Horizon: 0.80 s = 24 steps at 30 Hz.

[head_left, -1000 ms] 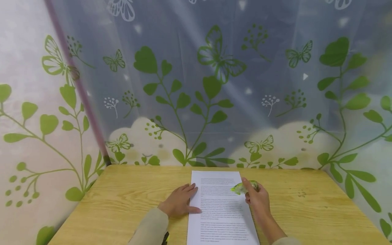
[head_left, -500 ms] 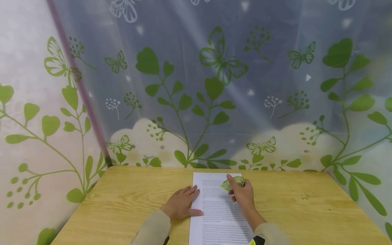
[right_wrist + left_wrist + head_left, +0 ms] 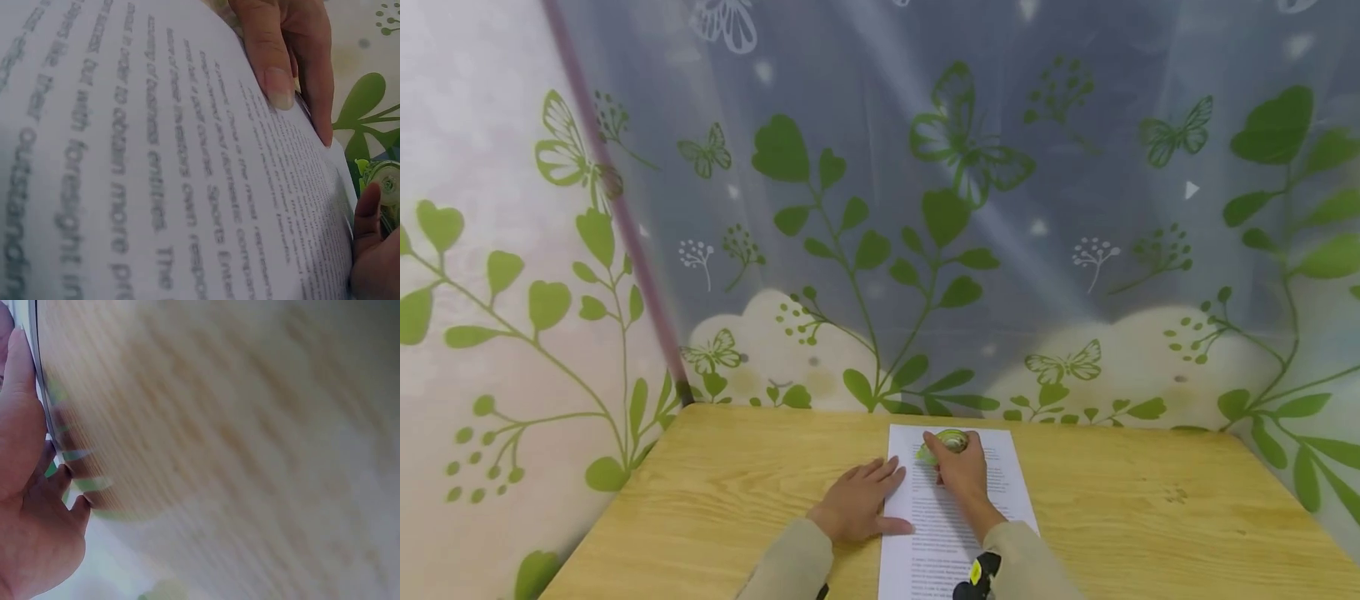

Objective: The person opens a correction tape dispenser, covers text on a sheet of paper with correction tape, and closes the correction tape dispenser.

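A sheet of white paper (image 3: 1017, 496) with dense printed text lies lengthwise on the wooden table. My left hand (image 3: 857, 502) rests flat on its left edge, fingers spread, with the thumb reaching onto the sheet. My right hand (image 3: 966, 477) grips a green translucent correction tape (image 3: 953, 439) between thumb and fingers, its tip pointing left, close over the upper printed lines. In the right wrist view, the round spool shows through the casing of the correction tape (image 3: 389, 178), behind my right thumb (image 3: 369, 206). The left wrist view shows my left hand (image 3: 37, 500) beside the sheet's edge.
The wooden table (image 3: 1150, 517) extends to both sides of the sheet. A curtain (image 3: 865, 208) printed with green leaves and butterflies hangs right behind the table's back edge. A black and yellow wristband (image 3: 977, 575) sits at the right cuff.
My right hand has carried the correction tape leftward from the sheet's right edge to over the upper text. The left hand stays on the paper's left edge. The head view has turned slightly.
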Each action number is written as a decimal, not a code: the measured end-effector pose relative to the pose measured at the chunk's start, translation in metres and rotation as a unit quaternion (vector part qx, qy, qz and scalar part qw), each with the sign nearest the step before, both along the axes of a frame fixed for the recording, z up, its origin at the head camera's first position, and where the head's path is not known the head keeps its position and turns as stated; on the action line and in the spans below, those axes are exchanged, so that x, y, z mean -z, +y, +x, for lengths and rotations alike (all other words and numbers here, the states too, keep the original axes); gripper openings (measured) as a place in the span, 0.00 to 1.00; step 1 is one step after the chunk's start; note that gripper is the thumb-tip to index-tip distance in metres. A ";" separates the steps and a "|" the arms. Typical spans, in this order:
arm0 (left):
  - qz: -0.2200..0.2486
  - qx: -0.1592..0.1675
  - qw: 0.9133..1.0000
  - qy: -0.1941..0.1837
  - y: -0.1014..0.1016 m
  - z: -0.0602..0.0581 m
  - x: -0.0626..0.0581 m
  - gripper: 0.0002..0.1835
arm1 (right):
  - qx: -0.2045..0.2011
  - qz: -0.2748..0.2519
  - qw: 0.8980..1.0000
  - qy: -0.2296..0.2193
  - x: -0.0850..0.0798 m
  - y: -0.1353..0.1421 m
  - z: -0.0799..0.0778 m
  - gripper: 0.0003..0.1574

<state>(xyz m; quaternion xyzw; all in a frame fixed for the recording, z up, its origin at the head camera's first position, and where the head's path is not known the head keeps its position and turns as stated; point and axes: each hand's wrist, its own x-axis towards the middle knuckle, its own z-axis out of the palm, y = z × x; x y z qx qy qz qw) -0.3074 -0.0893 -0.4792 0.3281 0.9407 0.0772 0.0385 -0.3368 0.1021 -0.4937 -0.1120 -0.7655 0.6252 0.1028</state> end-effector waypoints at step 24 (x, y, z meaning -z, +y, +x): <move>-0.026 -0.044 0.999 -0.018 0.008 -0.012 -0.007 0.48 | -0.022 0.086 0.996 0.025 0.011 -0.006 -0.003 0.35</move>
